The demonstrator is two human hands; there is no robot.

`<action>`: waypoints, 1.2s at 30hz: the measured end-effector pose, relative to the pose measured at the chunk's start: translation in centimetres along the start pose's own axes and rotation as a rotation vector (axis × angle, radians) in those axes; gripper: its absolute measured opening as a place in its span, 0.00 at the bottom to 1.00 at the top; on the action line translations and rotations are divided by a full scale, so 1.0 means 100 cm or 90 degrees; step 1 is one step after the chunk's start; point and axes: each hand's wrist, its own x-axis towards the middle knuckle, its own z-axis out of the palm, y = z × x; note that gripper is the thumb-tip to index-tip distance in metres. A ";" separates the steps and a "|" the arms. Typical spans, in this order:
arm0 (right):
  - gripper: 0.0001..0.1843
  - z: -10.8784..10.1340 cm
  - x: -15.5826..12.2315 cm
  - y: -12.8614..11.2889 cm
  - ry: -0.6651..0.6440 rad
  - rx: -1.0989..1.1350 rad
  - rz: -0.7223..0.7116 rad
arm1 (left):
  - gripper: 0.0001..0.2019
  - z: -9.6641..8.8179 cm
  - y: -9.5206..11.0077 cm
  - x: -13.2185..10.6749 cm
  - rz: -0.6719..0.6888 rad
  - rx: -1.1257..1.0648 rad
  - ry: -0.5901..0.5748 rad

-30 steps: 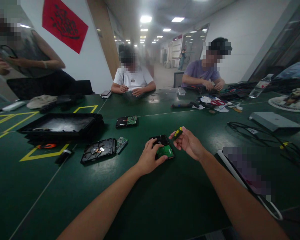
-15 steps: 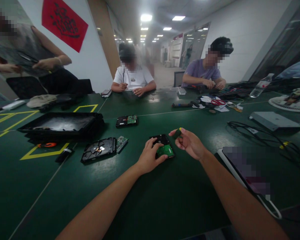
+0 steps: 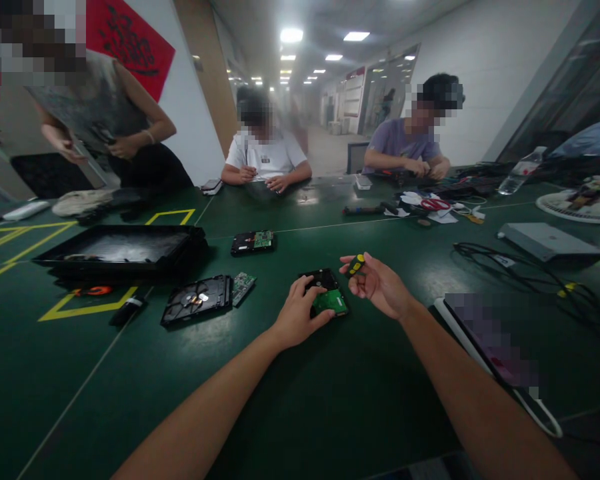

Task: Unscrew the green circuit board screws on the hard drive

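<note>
On the green table lies a hard drive [image 3: 336, 301] with its green circuit board facing up. My left hand [image 3: 300, 317] grips it, fingers across the top and thumb along the near edge, hiding its left part. Just right of the drive and above it, my right hand [image 3: 380, 287] pinches the dark green and yellow handle of a screwdriver [image 3: 356, 265]; I cannot make out its shaft. To the left are another hard drive [image 3: 195, 300] and a loose circuit board [image 3: 243, 288] beside it. A third hard drive [image 3: 253, 242] sits farther back.
Black trays [image 3: 125, 247] are stacked at left, near an orange-handled tool [image 3: 94, 291]. At right lie a tablet-like device [image 3: 490, 347], black cables [image 3: 505, 267] and a grey metal box [image 3: 550, 241]. A plastic bottle [image 3: 523, 172] stands behind. Co-workers are across the table.
The screwdriver handle has turned in my right hand and shows more yellow. My left hand stays on the hard drive. The person at far left has shifted right and leans forward.
</note>
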 end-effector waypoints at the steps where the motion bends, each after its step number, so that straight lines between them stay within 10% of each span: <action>1: 0.22 0.000 0.000 0.000 0.003 -0.006 -0.003 | 0.26 0.000 0.000 0.000 0.000 -0.002 0.001; 36: 0.18 0.001 -0.002 0.002 0.039 -0.055 -0.054 | 0.25 0.001 0.001 0.000 -0.007 0.005 -0.003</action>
